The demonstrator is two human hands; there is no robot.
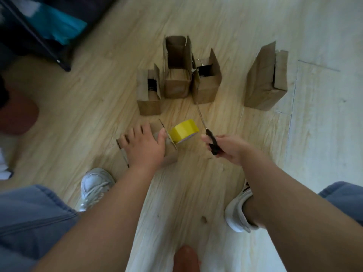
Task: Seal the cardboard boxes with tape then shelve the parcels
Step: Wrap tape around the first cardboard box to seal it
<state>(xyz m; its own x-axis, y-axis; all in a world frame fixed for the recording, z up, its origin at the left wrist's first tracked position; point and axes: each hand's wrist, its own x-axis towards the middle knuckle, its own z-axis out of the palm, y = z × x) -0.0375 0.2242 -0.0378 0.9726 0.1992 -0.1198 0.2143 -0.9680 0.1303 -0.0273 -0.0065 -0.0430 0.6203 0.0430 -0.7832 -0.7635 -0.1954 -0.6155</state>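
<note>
Pale wooden floor (94, 107) fills the frame. At centre, the left hand (144, 146) presses flat, fingers spread, on a cardboard box (171, 156). Just right of it, a yellow tape roll (184, 131) stands beside the right hand (228, 148), which grips black-handled scissors (213, 143), blade pointing up-frame. Beyond stand four open boxes (177, 85).

Pale wood-plank floor (98, 95) lies under me. My white shoes stand on it, the left shoe (94, 185) and the right shoe (235, 211), with blue jeans (29, 213) over both knees. Something teal (59, 26) sits in the dark top-left corner. A blurred reddish-brown shape (17, 114) lies at the left edge.
</note>
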